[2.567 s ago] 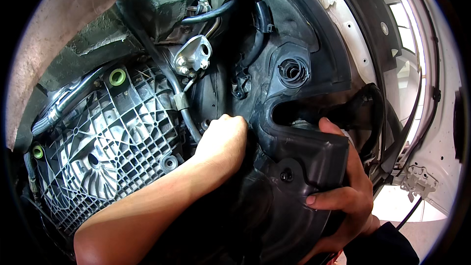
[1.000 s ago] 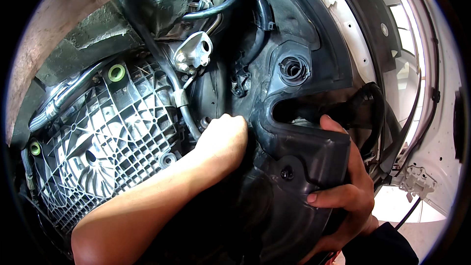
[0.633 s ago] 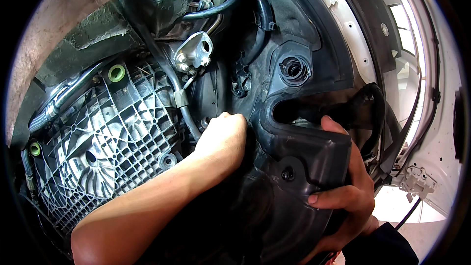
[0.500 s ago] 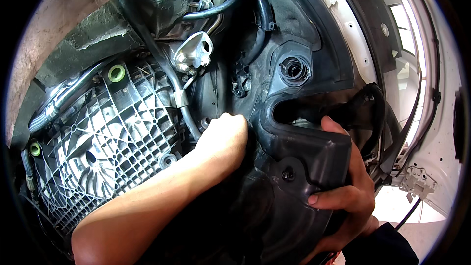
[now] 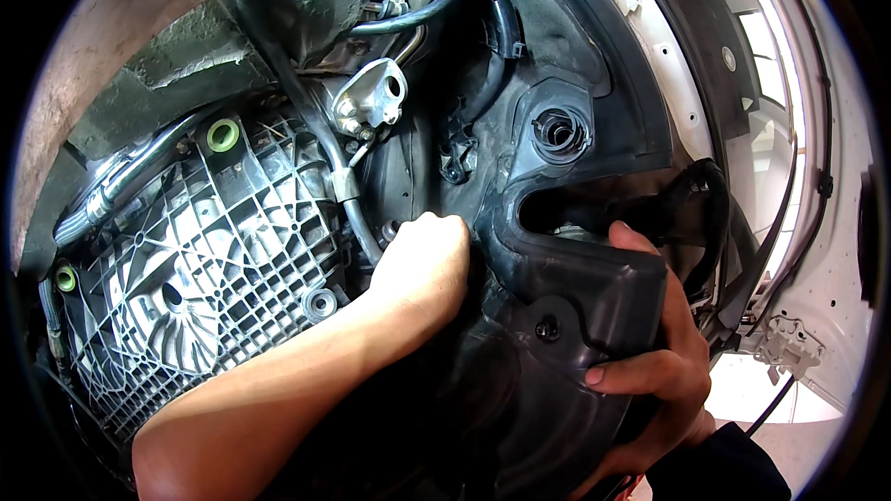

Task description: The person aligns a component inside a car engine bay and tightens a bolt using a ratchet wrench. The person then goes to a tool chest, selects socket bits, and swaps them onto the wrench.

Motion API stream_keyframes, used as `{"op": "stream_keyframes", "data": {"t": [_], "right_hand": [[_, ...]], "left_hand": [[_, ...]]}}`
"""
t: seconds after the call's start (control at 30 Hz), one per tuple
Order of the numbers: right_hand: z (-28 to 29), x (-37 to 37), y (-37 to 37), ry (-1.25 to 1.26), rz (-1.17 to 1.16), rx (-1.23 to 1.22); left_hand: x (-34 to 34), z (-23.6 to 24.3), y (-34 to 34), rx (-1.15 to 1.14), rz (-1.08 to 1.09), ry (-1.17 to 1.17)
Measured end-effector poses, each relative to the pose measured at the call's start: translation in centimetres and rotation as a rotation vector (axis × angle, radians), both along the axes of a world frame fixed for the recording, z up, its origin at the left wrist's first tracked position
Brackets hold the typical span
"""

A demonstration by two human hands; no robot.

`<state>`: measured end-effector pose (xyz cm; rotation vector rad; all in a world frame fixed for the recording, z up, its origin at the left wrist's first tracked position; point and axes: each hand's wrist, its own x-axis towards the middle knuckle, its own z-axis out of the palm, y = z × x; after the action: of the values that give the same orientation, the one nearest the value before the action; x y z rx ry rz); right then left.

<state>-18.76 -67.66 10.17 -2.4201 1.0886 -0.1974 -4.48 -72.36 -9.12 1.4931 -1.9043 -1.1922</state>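
1. Left hand [image 5: 429, 255]: fist-like, just beside the dark hose [image 5: 346, 187]. Fingertips hidden, so I can't tell what, if anything, that grip has. Working blind, it could slip and knock knuckles, or snag the hose.
2. Right hand [image 5: 682, 366]: grip closed round the outer edge of the black panel [image 5: 608, 301], one fingertip on its face, another by the cut-out.
3. Panel sits right of the ribbed cover [image 5: 232, 255]. Hard pulling at that edge might bend or crack it near the cut-out.
4. Left forearm [image 5: 278, 399] crosses over the ribbed cover; a sudden jerk could scrape skin on the ribs.
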Motion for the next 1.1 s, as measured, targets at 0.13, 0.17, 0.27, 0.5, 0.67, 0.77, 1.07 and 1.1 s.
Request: {"op": "stream_keyframes", "data": {"t": [0.13, 0.17, 0.27, 0.5, 0.67, 0.77, 1.07, 1.1], "right_hand": [[-0.5, -0.3, -0.5, -0.03, 0.018, 0.002], [-0.5, -0.2, -0.5, -0.036, 0.024, -0.005], [-0.4, 0.1, -0.2, -0.051, 0.005, -0.019], [1.3, 0.2, -0.4, 0.07, 0.054, -0.025], [0.3, -0.2, -0.4, -0.204, -0.039, 0.094], [1.8, 1.0, -1.7, -0.044, -0.024, 0.069], [1.3, 6.5, -8.5, 0.643, 0.563, 0.251], [1.9, 6.4, -8.5, 0.612, 0.54, 0.235]], "left_hand": [[0.2, 0.0, -0.4, 0.056, -0.021, 0.0], [0.3, 0.1, -0.5, 0.054, -0.022, 0.002], [0.8, 0.2, -1.4, 0.192, -0.102, 0.076], [3.0, 3.7, -1.4, 0.235, -0.17, 0.066], [8.8, 7.7, 4.7, 0.154, -0.076, 0.143], [12.0, 11.6, 8.6, 0.215, -0.07, 0.109], [22.4, 22.1, 27.3, 0.068, 0.561, 0.214], [23.2, 23.5, 29.7, 0.07, 0.619, 0.203]]}}
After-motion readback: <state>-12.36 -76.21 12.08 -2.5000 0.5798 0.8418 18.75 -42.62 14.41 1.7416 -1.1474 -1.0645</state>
